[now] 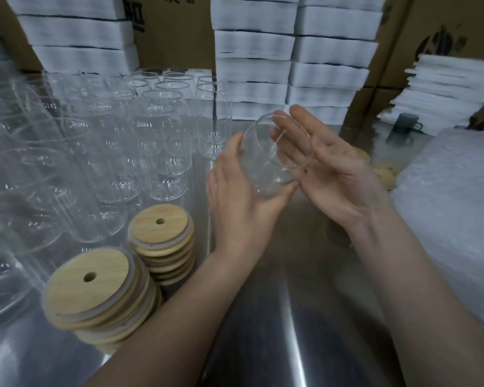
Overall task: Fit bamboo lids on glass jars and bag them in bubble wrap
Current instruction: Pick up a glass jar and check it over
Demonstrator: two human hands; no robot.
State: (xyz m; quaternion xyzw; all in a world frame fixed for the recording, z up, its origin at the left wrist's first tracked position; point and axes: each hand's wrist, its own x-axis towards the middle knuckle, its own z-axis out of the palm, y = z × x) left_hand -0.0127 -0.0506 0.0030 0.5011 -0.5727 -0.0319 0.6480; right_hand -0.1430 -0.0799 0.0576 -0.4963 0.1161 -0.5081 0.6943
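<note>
The left of the steel table [263,317] is filled with empty glass jars [109,152], bubble wrap [453,208] is piled at the right, and two stacks of bamboo lids [95,291] are set at the near left. Above the middle, one tilted jar [266,163] is gripped by the curled left hand [235,202], while the right hand [333,174] is laid flat against it, fingers straight.

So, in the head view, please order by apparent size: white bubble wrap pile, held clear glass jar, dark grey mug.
1. White bubble wrap pile
2. Clear glass jar
3. Dark grey mug; farther back, so true size unsure.
</note>
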